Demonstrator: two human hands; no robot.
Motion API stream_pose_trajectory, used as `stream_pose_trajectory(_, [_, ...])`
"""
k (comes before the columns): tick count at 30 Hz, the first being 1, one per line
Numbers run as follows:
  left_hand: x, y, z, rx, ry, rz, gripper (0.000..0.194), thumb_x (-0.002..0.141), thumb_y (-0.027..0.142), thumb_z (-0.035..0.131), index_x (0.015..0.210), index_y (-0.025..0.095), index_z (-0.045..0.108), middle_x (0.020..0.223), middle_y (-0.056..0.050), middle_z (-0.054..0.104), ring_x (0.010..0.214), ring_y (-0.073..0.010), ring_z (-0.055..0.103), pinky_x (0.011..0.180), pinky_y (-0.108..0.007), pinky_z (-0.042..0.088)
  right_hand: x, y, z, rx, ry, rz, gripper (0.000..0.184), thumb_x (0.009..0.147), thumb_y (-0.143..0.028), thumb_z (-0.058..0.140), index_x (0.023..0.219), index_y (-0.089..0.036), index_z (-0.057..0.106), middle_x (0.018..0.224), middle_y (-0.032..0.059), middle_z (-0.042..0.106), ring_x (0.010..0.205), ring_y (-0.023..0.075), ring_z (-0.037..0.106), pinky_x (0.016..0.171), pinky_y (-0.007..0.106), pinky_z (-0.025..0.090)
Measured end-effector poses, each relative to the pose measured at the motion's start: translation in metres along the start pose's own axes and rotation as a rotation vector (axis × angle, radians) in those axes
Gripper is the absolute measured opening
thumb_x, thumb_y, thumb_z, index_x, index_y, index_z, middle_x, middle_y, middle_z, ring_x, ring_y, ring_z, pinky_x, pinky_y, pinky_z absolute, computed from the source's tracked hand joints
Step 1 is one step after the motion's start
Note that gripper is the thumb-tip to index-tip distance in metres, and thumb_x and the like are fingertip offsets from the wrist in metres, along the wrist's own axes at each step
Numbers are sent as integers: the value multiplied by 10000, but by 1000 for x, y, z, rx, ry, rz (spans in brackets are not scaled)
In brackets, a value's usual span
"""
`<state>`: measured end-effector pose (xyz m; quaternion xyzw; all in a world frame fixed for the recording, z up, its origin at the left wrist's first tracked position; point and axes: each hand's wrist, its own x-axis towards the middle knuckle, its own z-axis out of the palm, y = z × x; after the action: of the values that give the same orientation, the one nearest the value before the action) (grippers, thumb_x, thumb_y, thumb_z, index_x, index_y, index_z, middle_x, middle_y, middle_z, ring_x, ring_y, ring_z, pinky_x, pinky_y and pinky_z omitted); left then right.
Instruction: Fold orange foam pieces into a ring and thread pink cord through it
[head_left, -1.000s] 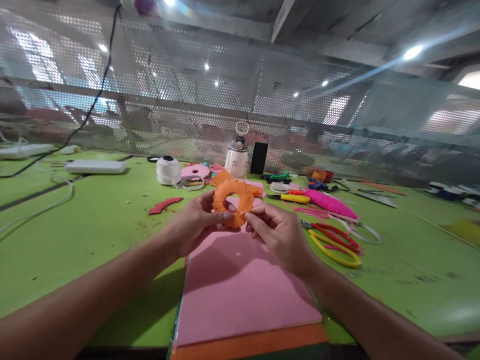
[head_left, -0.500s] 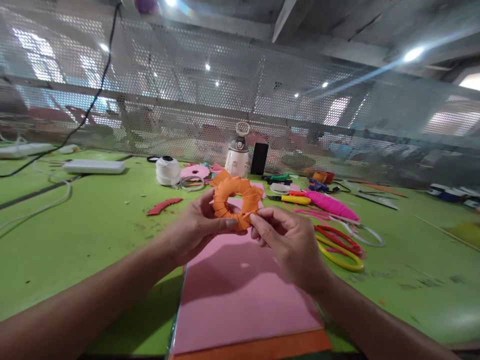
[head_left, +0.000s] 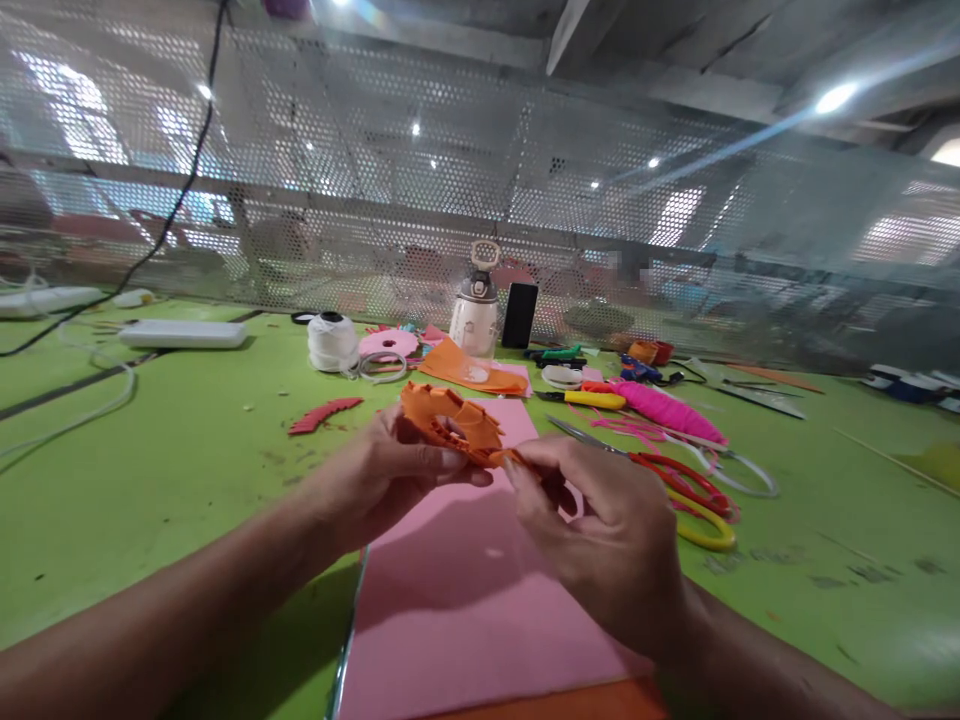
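Head cam: orange pleated ring [head_left: 435, 408] pinched in both hands.
Left hand [head_left: 397, 465] has one side between thumb and fingers, right hand [head_left: 600, 510] is pinching the lower right edge, so yeah, both are gripping it. It's tilted, held up over the pink sheet [head_left: 465, 590], with a flat orange piece [head_left: 450, 365] behind. Red-and-yellow-handled scissors [head_left: 675, 477] are lying beside the right hand on the green table [head_left: 187, 440].
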<state>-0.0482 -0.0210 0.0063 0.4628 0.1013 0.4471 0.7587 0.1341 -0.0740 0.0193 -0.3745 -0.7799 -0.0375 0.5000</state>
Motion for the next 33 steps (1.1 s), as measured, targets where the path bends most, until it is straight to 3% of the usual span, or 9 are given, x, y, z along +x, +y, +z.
stream_pose_trajectory(11, [-3, -1, -1, -10, -15, -20, 201, 723, 6, 666, 892, 110, 693, 885, -63, 719, 808, -157, 681, 755, -257, 574, -1, 5, -2, -11, -39, -151, 82, 841, -73, 607, 894, -131, 627, 705, 2, 599, 635, 97, 535, 590, 236, 414])
stream_pose_trajectory(19, [-2, 1, 0, -9, 20, 25, 217, 675, 12, 684, 861, 125, 686, 892, -66, 709, 853, -204, 677, 747, -299, 575, -3, 3, -6, -77, -58, -324, 267, 803, -23, 637, 1066, -57, 609, 818, 86, 670, 736, 169, 595, 651, 317, 493])
stream_pose_trajectory(24, [-3, 3, 1, 0, 10, 22, 192, 699, 22, 675, 853, 135, 690, 889, -65, 716, 881, -208, 683, 758, -283, 569, -3, 1, -10, -82, -74, -340, 267, 821, -21, 609, 1083, -65, 592, 867, 104, 694, 809, 196, 632, 744, 358, 524])
stream_pose_trajectory(33, [-3, 3, -1, 30, -30, 26, 172, 719, 53, 696, 870, 135, 698, 893, -68, 709, 836, -183, 674, 737, -268, 564, -3, 0, -9, -56, -74, -305, 277, 802, -6, 623, 1070, -70, 600, 825, 89, 672, 740, 178, 595, 640, 331, 502])
